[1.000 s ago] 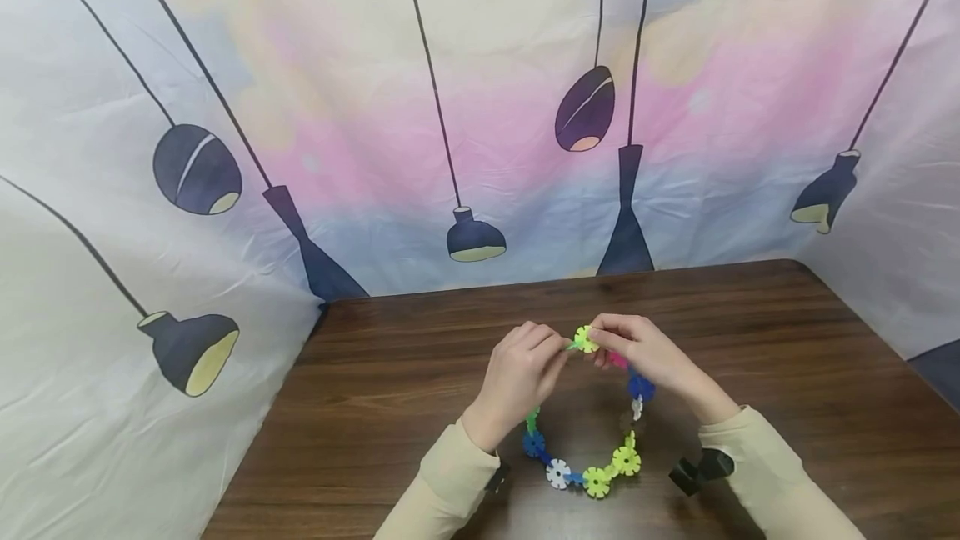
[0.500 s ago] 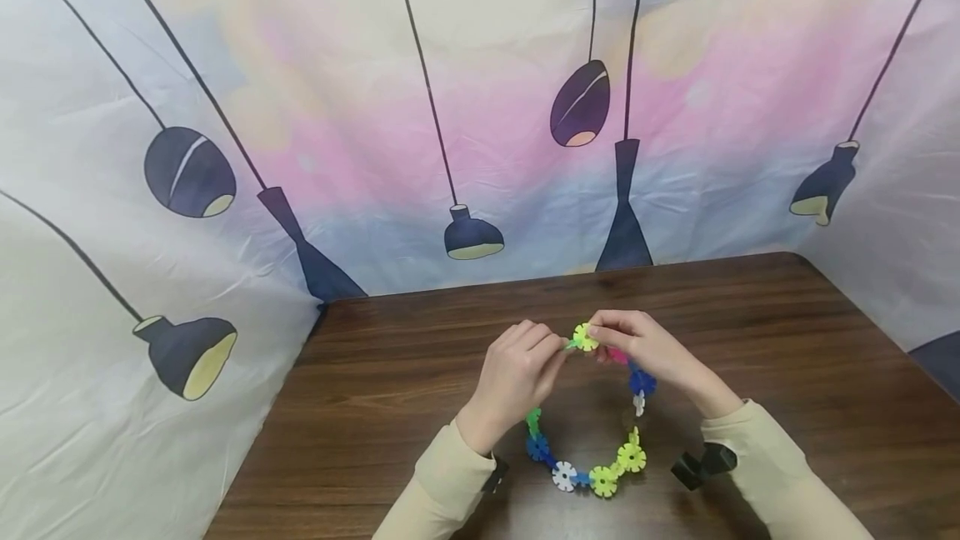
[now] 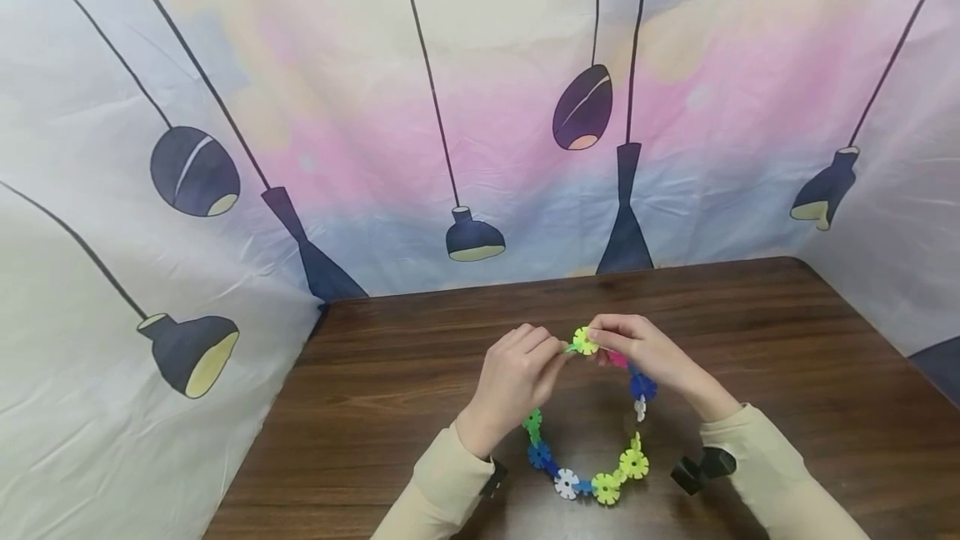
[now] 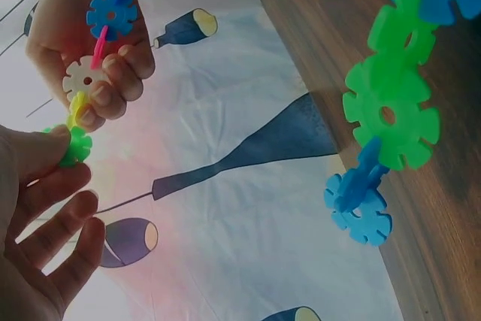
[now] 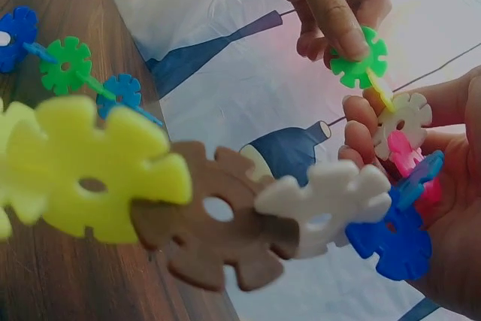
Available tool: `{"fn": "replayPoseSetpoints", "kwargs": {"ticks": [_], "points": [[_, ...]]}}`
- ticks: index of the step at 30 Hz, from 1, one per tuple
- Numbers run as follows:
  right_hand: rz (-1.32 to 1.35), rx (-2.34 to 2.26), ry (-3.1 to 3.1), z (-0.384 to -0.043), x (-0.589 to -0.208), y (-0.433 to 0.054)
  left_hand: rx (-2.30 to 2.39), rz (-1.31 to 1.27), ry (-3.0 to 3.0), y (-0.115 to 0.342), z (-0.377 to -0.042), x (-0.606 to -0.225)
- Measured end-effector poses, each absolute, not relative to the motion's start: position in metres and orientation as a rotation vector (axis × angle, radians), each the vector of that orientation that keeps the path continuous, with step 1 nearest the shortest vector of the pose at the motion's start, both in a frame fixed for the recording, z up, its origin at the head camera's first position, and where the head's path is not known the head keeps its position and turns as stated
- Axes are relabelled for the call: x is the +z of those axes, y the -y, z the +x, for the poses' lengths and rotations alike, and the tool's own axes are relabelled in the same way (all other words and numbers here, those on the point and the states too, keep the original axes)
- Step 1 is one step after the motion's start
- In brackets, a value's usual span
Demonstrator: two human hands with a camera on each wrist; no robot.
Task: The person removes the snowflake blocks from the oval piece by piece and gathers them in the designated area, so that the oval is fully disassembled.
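Note:
A chain of colourful plastic snowflake discs point(image 3: 633, 464) hangs in a curve between my two hands over the table. My left hand point(image 3: 513, 373) pinches a green disc point(image 5: 347, 71) between thumb and finger. Joined to that disc is a yellow one point(image 3: 585, 341), then a white disc point(image 4: 84, 80), which my right hand point(image 3: 648, 350) holds in its fingers. Pink and blue discs point(image 5: 391, 242) follow beneath the right palm. On the far side, a light-blue disc point(image 4: 361, 218) ends the strand near my left wrist, apart from the pinched green disc.
A dark wood-grain table point(image 3: 390, 407) lies under both arms. Behind and beside it hangs a pale cloth point(image 3: 337, 148) printed with lamps. Black straps with small mounts point(image 3: 701, 469) sit at the sleeves' cuffs.
Both hands keep their hold and stay nearly in place. The low part of the chain sways slightly right and down. The head view shifts a little.

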State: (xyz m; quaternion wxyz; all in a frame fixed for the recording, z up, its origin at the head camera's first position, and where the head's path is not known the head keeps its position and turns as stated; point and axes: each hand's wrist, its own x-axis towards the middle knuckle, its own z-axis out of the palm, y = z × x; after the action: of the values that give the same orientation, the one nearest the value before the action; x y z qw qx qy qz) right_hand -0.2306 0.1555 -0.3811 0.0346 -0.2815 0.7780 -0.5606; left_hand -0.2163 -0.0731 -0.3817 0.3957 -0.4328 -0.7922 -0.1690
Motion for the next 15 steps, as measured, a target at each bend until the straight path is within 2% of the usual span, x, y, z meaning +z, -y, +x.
{"fn": "replayPoseSetpoints", "kwargs": {"ticks": [15], "points": [[-0.888, -1.771, -2.433, -0.2324, -0.3825, -0.1526, -0.279, -1.011, 1.989, 0.0691, -0.2113, -0.3821]]}}
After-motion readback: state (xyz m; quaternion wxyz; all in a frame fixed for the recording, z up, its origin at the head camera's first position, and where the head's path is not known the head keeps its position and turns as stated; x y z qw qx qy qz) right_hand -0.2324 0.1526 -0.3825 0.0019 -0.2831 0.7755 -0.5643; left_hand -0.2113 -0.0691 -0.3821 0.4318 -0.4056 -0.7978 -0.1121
